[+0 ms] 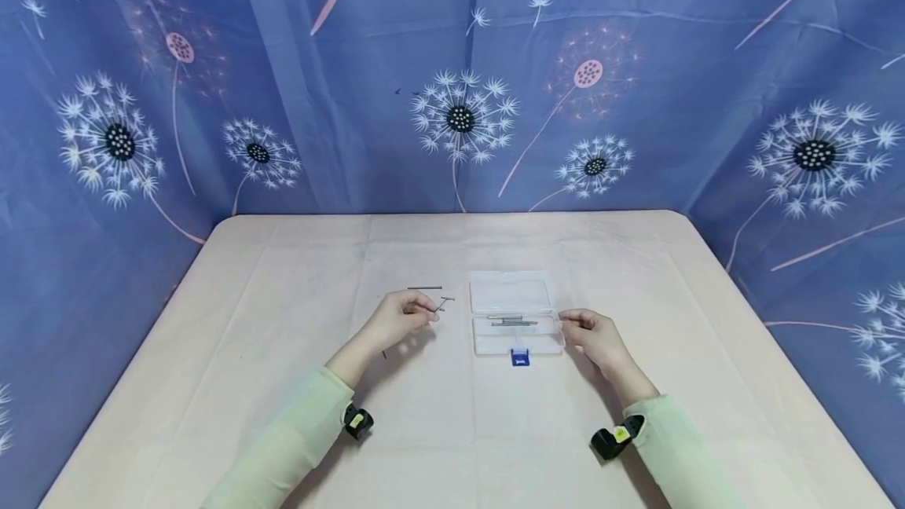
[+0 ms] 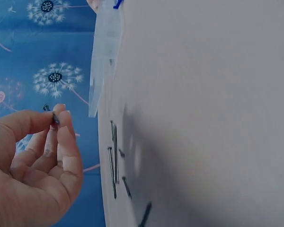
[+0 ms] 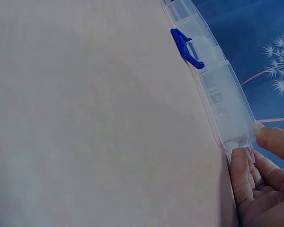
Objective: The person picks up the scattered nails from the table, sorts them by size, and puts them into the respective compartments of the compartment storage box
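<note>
In the head view my left hand (image 1: 403,319) is raised over the table, left of a clear plastic box (image 1: 488,352). Thumb and fingertips pinch a small nail (image 2: 55,118), whose head shows in the left wrist view. Several loose nails (image 2: 116,153) lie on the cloth beside and beyond this hand. The box stands with its lid (image 1: 511,292) swung back and its blue latch (image 1: 520,358) facing me. Some nails (image 1: 514,323) lie inside, along the back. At the box's right end my right hand (image 1: 597,342) grips the wall between thumb and fingers.
A pale cloth (image 1: 424,430) covers the table. Blue dandelion-print curtain (image 1: 353,100) hangs behind and on both sides. Each wrist wears a small black camera, one on the left (image 1: 358,421) and one on the right (image 1: 613,440).
</note>
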Motion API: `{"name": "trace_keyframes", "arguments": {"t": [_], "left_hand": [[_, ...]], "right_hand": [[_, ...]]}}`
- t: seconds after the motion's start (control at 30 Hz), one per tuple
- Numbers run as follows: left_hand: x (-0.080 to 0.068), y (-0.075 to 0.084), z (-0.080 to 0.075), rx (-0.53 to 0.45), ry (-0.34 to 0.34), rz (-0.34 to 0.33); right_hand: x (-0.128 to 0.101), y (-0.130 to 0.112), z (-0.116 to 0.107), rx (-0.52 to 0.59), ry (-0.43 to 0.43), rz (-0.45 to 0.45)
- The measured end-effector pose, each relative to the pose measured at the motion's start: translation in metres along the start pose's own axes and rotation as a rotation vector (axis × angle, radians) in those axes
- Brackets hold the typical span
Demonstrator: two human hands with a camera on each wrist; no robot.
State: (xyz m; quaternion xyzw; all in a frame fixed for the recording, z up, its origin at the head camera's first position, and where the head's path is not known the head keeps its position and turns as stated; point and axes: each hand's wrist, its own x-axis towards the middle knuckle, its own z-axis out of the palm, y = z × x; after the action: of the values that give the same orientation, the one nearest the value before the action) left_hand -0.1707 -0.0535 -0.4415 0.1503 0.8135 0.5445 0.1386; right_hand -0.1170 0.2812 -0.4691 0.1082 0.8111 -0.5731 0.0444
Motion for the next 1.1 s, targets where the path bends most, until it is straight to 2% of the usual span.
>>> {"name": "trace_keyframes", "arguments": {"t": [0.23, 0.6, 0.83, 1.1], "left_hand": [[0.008, 0.003, 0.013, -0.085, -0.021, 0.005], [0.023, 0.009, 0.033, -0.094, -0.061, -0.021], [0.033, 0.015, 0.042, -0.057, -0.078, -0.016], [0.043, 0.023, 0.053, -0.008, -0.15, 0.037]], "right_hand": [[0.0, 0.002, 0.003, 0.002, 0.007, -0.009], [0.001, 0.004, 0.004, -0.034, 0.02, 0.007], [0.0, 0.002, 0.002, -0.031, 0.029, 0.008], [0.0, 0.001, 0.001, -0.018, 0.026, -0.003]]}}
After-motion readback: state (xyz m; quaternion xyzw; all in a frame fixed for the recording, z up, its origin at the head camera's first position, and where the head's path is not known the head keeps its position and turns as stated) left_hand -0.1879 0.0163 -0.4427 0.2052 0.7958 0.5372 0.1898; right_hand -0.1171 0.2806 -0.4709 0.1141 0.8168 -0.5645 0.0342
